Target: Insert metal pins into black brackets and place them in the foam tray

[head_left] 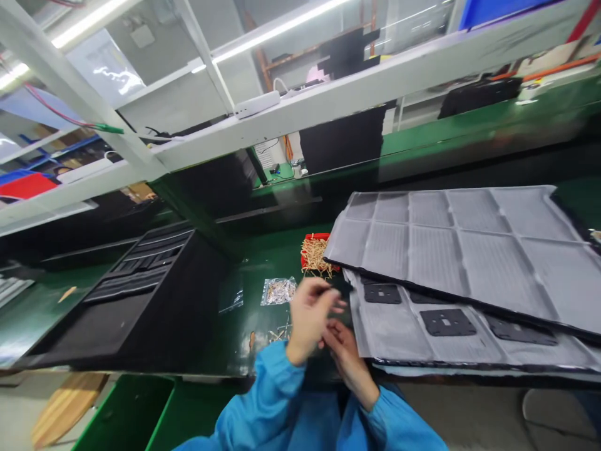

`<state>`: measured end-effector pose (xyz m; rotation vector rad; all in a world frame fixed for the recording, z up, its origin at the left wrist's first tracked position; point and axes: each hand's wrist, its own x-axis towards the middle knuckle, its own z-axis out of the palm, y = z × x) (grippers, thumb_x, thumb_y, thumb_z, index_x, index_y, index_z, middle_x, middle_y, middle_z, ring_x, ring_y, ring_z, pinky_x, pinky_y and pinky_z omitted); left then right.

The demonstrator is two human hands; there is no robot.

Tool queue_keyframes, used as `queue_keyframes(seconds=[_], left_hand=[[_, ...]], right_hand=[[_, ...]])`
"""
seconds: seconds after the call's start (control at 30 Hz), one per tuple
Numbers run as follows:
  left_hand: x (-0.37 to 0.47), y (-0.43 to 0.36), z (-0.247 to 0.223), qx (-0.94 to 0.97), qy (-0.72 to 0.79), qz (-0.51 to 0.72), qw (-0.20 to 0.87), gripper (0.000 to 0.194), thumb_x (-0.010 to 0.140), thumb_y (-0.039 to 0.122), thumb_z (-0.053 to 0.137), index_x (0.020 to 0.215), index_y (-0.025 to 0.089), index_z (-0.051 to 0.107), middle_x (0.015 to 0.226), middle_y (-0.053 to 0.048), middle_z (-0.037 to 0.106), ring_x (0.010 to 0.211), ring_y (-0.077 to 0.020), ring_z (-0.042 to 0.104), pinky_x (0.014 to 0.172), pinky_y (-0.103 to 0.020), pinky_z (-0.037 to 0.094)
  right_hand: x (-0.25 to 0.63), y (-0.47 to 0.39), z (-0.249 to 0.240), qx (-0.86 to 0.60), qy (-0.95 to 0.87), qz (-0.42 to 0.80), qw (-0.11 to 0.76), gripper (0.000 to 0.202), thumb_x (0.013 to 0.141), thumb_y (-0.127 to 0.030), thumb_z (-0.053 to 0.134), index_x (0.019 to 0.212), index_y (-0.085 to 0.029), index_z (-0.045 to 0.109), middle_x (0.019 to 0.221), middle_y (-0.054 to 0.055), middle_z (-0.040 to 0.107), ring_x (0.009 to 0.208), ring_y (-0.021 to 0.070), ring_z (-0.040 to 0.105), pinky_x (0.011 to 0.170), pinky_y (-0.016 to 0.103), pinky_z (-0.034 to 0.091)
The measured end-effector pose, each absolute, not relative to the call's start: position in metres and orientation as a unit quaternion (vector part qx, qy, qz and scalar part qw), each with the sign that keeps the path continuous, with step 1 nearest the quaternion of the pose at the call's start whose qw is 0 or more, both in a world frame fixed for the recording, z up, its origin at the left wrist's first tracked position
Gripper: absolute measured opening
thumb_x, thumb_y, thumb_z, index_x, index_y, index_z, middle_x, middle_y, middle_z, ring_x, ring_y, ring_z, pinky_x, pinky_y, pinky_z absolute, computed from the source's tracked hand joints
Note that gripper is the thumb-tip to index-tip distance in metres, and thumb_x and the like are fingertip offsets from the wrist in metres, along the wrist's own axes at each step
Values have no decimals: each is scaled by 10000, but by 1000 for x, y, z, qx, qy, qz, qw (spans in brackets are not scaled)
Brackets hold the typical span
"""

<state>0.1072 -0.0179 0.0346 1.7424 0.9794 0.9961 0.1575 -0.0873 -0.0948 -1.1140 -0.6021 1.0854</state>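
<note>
Left hand [307,316] and right hand [348,357] were close together over the front of the green table [263,250], the right at about four o'clock from the left. Fingers on both were bent inward; blur and overlap hid the fingertips, so I could not tell whether they were pinched on a small piece. Blue sleeves [263,394] ran off at the bottom. Just beside the left hand, at nine o'clock, lay loose thin pieces [280,333], too small to identify. At ten to eleven o'clock, near it, was a clear plastic bag [278,292] of small parts, its contents blurred by glare. Near twelve o'clock stood a red tray [319,236] heaped with short beige sticks [315,255], its right side cut off by a grey quilted panel [432,232]. That panel lay askew at two o'clock over a lower grey panel [392,329], which bore flat black plates [446,322], some partly covered.

Farther off, at nine o'clock, sat a black open-topped case [141,294]; green bins [126,407], cut by the lower edge, were at eight. Beyond the table, a white beam [357,94] crossed the view, with a white power strip [257,105] at eleven o'clock and a blue container [502,11], cropped above, at one.
</note>
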Motion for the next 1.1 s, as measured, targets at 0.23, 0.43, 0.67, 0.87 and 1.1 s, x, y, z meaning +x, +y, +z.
queue_keyframes(seconds=[0.23, 0.43, 0.67, 0.87, 1.1], left_hand=[[5, 2, 29, 565, 513, 387, 517, 425, 747, 512, 837, 796, 119, 684, 520, 51, 558, 372, -72, 477, 357, -171, 401], [8, -40, 22, 506, 517, 357, 591, 529, 792, 562, 812, 1038, 113, 685, 840, -86, 785, 650, -187, 775, 639, -279, 648], [2, -44, 26, 506, 510, 345, 604, 523, 804, 547, 816, 1074, 120, 681, 884, -103, 810, 699, -217, 801, 693, -302, 666], [-1, -48, 28, 527, 510, 342, 588, 442, 852, 487, 782, 1085, 128, 674, 921, -108, 816, 738, -226, 811, 707, -298, 664], [-5, -52, 32, 559, 508, 339, 560, 342, 893, 417, 747, 1094, 147, 687, 883, -82, 806, 757, -242, 814, 728, -325, 679]], right_hand=[[155, -87, -66, -490, -275, 502, 657, 454, 817, -625, 778, 877, -177, 740, 1274, 130, 692, 1158, 263, 658, 931, 372, 544], [138, -72, -31, -506, -272, 503, 646, 461, 775, -649, 779, 818, -191, 758, 1181, 130, 743, 1099, 271, 681, 965, 389, 524], [131, -73, -18, -517, -276, 513, 627, 454, 759, -625, 794, 841, -180, 764, 875, 67, 763, 825, 213, 686, 767, 321, 558], [131, -74, -10, -522, -285, 514, 619, 458, 765, -632, 780, 837, -180, 766, 874, 65, 755, 821, 209, 691, 752, 311, 561], [129, -77, -6, -528, -301, 509, 610, 447, 792, -623, 760, 846, -179, 765, 878, 67, 754, 786, 201, 685, 711, 297, 556]])
